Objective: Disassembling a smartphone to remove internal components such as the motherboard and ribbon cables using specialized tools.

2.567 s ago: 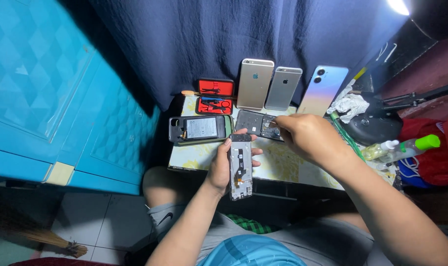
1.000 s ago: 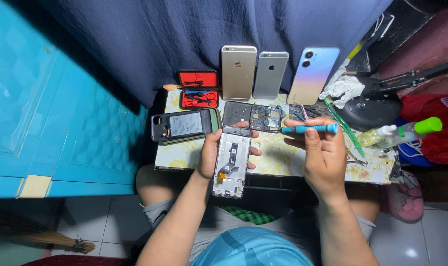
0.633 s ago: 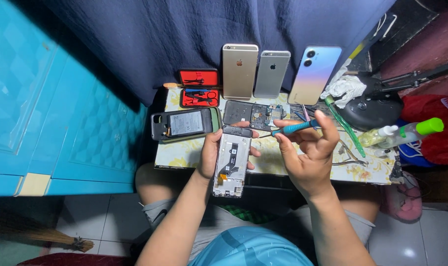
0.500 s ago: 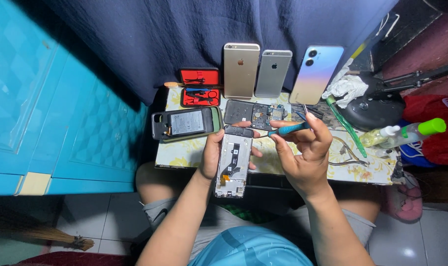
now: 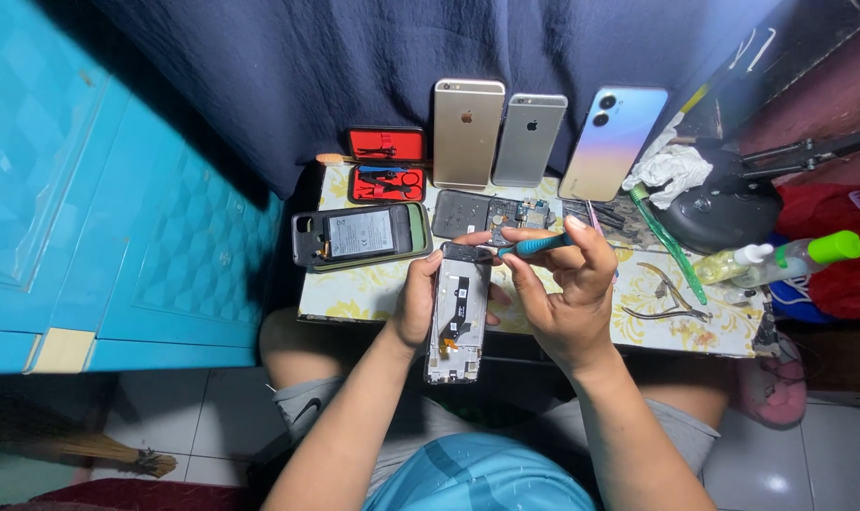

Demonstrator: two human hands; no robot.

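Observation:
My left hand (image 5: pixel 414 301) grips an opened phone frame (image 5: pixel 456 314) with its inner metal plate facing up, held over the near edge of the small table (image 5: pixel 354 289). My right hand (image 5: pixel 564 289) pinches a teal-handled screwdriver (image 5: pixel 534 245), its tip pointing left at the top end of the phone frame. Just beyond lies a dark circuit board part (image 5: pixel 491 216) on the table.
An open phone back with battery (image 5: pixel 359 235) lies at the table's left. A red tool case (image 5: pixel 386 165) and three phones (image 5: pixel 467 132) lean at the back. Pliers (image 5: pixel 671 293), a green toothbrush (image 5: pixel 669 248), bottles (image 5: pixel 789 255) and a white cloth (image 5: pixel 671 168) crowd the right. A blue cabinet (image 5: pixel 108 189) stands left.
My right hand brought the screwdriver from a level hold over the table to the top end of the phone frame. The left hand kept the frame in place.

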